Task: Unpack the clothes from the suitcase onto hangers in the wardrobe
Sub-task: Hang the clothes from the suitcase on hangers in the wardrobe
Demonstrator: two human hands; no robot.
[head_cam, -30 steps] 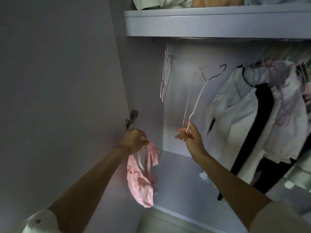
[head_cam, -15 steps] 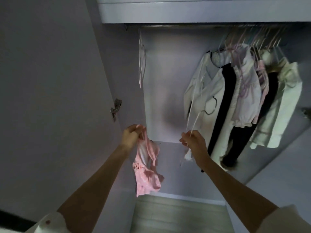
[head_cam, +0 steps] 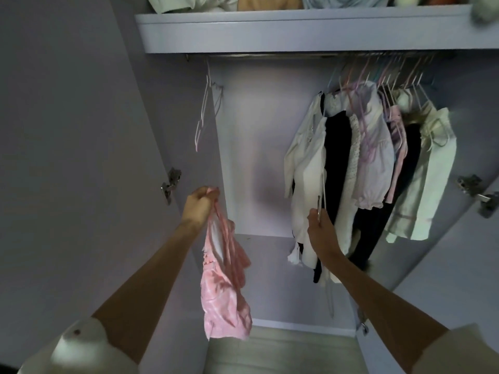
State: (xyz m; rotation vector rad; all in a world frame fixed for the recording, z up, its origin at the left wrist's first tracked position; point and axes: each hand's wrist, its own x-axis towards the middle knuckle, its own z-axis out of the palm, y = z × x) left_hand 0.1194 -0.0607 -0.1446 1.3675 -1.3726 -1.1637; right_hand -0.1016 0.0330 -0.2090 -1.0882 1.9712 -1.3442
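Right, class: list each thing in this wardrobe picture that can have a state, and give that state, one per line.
Left hand: grips the pink garment.
Pink garment: dangling, not yet on a hanger.
Right hand: pinches a thin hanger.
Thin hanger: off the rail.
Hung clothes: on the rail.
Spare hangers: empty.

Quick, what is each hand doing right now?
Left hand: grips the top of a pink garment, which hangs below it.
Right hand: pinches a thin white hanger.

Both arms outstretched, left grip [head_cam: 200,203] and right grip [head_cam: 320,228] clenched.
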